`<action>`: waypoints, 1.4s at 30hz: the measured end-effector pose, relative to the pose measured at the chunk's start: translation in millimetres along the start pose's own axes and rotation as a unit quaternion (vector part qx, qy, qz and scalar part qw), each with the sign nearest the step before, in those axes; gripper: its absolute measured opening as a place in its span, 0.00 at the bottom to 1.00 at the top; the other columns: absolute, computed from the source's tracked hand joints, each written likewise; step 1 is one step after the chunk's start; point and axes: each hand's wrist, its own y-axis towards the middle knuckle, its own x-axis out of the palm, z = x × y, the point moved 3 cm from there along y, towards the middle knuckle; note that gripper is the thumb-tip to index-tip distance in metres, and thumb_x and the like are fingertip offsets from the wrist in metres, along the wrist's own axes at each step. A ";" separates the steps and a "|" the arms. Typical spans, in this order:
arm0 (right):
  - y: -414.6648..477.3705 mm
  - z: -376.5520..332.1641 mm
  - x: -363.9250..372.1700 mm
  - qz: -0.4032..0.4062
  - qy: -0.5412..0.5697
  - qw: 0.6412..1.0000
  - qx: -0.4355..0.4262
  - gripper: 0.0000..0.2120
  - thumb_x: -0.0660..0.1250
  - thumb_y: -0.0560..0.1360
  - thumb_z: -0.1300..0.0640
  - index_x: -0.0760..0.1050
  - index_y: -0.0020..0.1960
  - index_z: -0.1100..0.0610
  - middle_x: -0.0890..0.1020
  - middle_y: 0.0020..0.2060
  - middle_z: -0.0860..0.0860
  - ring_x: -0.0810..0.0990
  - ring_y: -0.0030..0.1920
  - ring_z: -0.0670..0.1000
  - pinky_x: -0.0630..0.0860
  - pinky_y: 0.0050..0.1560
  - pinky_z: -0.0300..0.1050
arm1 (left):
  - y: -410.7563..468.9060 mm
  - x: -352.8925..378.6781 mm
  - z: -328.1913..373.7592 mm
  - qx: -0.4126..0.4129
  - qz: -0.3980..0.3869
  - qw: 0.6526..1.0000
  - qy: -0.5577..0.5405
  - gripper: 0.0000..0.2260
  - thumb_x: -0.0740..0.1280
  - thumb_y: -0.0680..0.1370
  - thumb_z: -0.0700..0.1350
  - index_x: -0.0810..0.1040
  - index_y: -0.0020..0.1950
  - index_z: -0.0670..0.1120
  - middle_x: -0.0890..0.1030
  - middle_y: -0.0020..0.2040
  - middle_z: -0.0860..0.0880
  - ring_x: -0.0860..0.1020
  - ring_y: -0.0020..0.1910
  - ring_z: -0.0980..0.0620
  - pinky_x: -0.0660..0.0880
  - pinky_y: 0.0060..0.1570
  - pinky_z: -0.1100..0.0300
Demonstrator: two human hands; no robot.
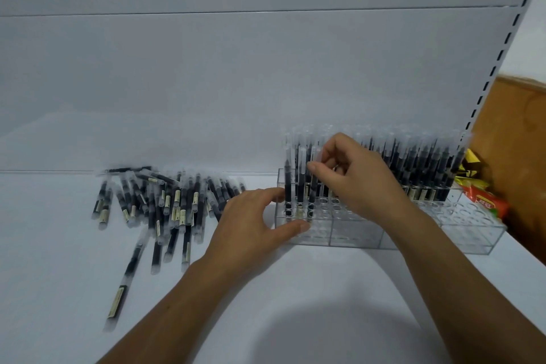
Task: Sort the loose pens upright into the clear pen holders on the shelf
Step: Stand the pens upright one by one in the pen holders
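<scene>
A single loose pen (118,301) lay by itself at the lower left of the frame, slanted on the white shelf (295,304). Above it, at centre left, a pile of loose pens (165,201) lay flat and overlapping, dark barrels with clear caps and pale labels. The nearest pens of the pile reached just beside the left hand (254,224).

That hand came up from the bottom edge. Its grip was closed on the left end of the leftmost holder (320,235), thumb against the front wall and forefinger at the top left edge. This holder was the first of a row of clear pen holders (410,238) running toward the right edge, each with a grid of round holes.

Two pens (288,186) stood upright at its left front, and a third pen (312,195) stood just right of them. The right hand (354,177) pinched this third pen near its clear cap between thumb and forefinger. Motion blur hid how deep its lower end sat.

Behind and right of that hand, many upright pens (428,168) filled the back rows, while the front holes at the right held none. Further right were a slotted white post (499,59), bright snack packets (484,201) and a brown board (520,142).
</scene>
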 end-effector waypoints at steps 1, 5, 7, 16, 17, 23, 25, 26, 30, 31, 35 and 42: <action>0.3 -1.8 0.0 -0.002 -0.005 1.000 0.001 0.07 0.70 0.76 0.49 0.72 0.44 0.48 0.78 0.34 0.43 0.72 0.29 0.39 0.72 0.37 0.41 | -0.2 0.2 -0.2 0.000 -0.002 1.000 -0.002 0.34 0.63 0.65 0.75 0.73 0.66 0.60 0.76 0.62 0.63 0.70 0.64 0.59 0.68 0.65 0.49; -2.7 -4.4 -0.9 -0.003 -0.020 1.000 0.012 0.08 0.69 0.76 0.48 0.72 0.44 0.49 0.77 0.33 0.44 0.71 0.29 0.41 0.71 0.36 0.40 | -3.8 -2.2 3.1 -0.001 -0.005 1.000 -0.009 0.36 0.64 0.65 0.74 0.72 0.68 0.59 0.75 0.63 0.63 0.69 0.65 0.60 0.68 0.65 0.49; -4.9 -5.6 -3.4 0.000 -0.027 0.999 0.019 0.09 0.69 0.76 0.48 0.71 0.43 0.50 0.77 0.33 0.45 0.71 0.30 0.42 0.71 0.35 0.40 | -7.1 -5.7 4.5 -0.008 -0.013 1.000 -0.009 0.38 0.63 0.65 0.75 0.68 0.71 0.59 0.73 0.65 0.63 0.68 0.67 0.59 0.68 0.66 0.49; -16.3 -16.4 -12.2 -0.030 -0.138 0.989 0.049 0.11 0.69 0.73 0.40 0.76 0.43 0.47 0.79 0.36 0.43 0.77 0.37 0.43 0.71 0.35 0.39 | -40.5 -65.4 -11.4 -0.036 0.042 0.997 0.047 0.24 0.62 0.76 0.62 0.69 0.71 0.57 0.71 0.68 0.59 0.67 0.66 0.61 0.65 0.61 0.63; -20.0 -19.8 -15.5 -0.019 -0.166 0.985 0.050 0.11 0.68 0.74 0.40 0.76 0.42 0.47 0.79 0.35 0.42 0.76 0.36 0.42 0.70 0.34 0.39 | -49.0 -75.3 -20.5 -0.052 0.050 0.996 0.049 0.23 0.62 0.76 0.62 0.70 0.70 0.57 0.72 0.67 0.60 0.68 0.66 0.61 0.66 0.61 0.62; -57.7 -77.8 29.3 -0.085 -0.105 0.990 -0.036 0.06 0.66 0.75 0.43 0.78 0.44 0.44 0.80 0.38 0.38 0.77 0.37 0.39 0.71 0.38 0.38 | -98.0 -122.9 -74.7 -0.176 0.105 0.977 0.059 0.21 0.65 0.75 0.62 0.74 0.65 0.56 0.75 0.61 0.58 0.74 0.54 0.60 0.73 0.52 0.58; -66.6 -93.5 72.2 -0.184 -0.127 0.972 -0.075 0.10 0.63 0.77 0.41 0.76 0.56 0.41 0.79 0.50 0.36 0.77 0.46 0.37 0.74 0.49 0.39 | -107.7 -126.7 -83.3 -0.210 0.083 0.972 0.065 0.23 0.66 0.74 0.62 0.72 0.67 0.56 0.75 0.59 0.57 0.75 0.51 0.60 0.74 0.49 0.59; -66.9 -97.7 91.8 -0.212 -0.143 0.962 -0.097 0.15 0.62 0.78 0.41 0.73 0.63 0.41 0.77 0.58 0.36 0.76 0.54 0.39 0.73 0.56 0.41 | -110.3 -127.3 -84.7 -0.218 0.070 0.971 0.072 0.24 0.66 0.74 0.63 0.71 0.68 0.56 0.75 0.59 0.57 0.75 0.49 0.60 0.74 0.48 0.59; -56.4 -100.2 141.1 -0.215 -0.211 0.945 -0.131 0.25 0.60 0.79 0.42 0.63 0.74 0.45 0.68 0.71 0.45 0.64 0.71 0.50 0.63 0.70 0.48 | -112.2 -126.3 -79.7 -0.236 0.019 0.964 0.123 0.28 0.68 0.73 0.62 0.68 0.70 0.55 0.74 0.60 0.55 0.76 0.52 0.55 0.70 0.48 0.61; -54.6 -96.8 146.0 -0.204 -0.224 0.945 -0.125 0.24 0.59 0.80 0.43 0.63 0.74 0.45 0.68 0.71 0.46 0.64 0.70 0.51 0.64 0.69 0.49 | -112.0 -126.5 -78.6 -0.237 0.011 0.962 0.138 0.28 0.68 0.73 0.61 0.67 0.71 0.54 0.74 0.61 0.54 0.76 0.53 0.53 0.70 0.48 0.61; -60.8 -79.4 147.5 -0.225 -0.244 0.938 -0.096 0.23 0.57 0.81 0.45 0.62 0.75 0.45 0.65 0.74 0.48 0.62 0.73 0.52 0.64 0.69 0.49 | -112.9 -131.4 -81.5 -0.238 0.002 0.956 0.170 0.22 0.66 0.75 0.54 0.69 0.69 0.54 0.78 0.56 0.57 0.78 0.50 0.53 0.71 0.47 0.60; -62.8 -78.1 144.2 -0.172 -0.213 0.957 -0.101 0.13 0.61 0.79 0.52 0.75 0.62 0.51 0.75 0.58 0.45 0.74 0.57 0.49 0.72 0.55 0.43 | -118.4 -143.2 -82.9 -0.258 -0.003 0.950 0.177 0.20 0.64 0.75 0.48 0.71 0.67 0.56 0.80 0.47 0.61 0.77 0.48 0.55 0.73 0.46 0.62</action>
